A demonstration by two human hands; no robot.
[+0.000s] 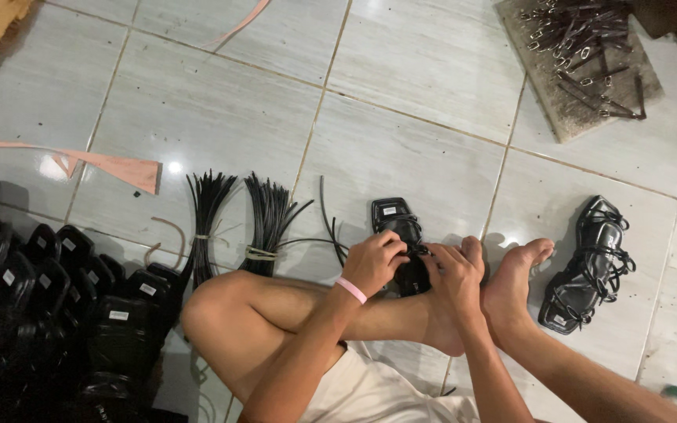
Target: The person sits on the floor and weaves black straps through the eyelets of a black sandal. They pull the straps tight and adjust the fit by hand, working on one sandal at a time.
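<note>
A black sandal sole [396,219] lies on the tiled floor [401,149] just beyond my crossed legs. My left hand [373,262], with a pink band on its wrist, and my right hand [454,274] both pinch thin black straps at the sandal's near end, fingers closed. My bare feet [511,286] rest right beside it. A finished black strappy sandal [589,262] lies to the right, apart from my hands.
Two tied bundles of thin black cords [264,219] lie left of the sandal. A heap of black soles [48,305] fills the lower left. A board with buckled black straps [585,55] sits top right. Pink scraps [111,166] lie at left.
</note>
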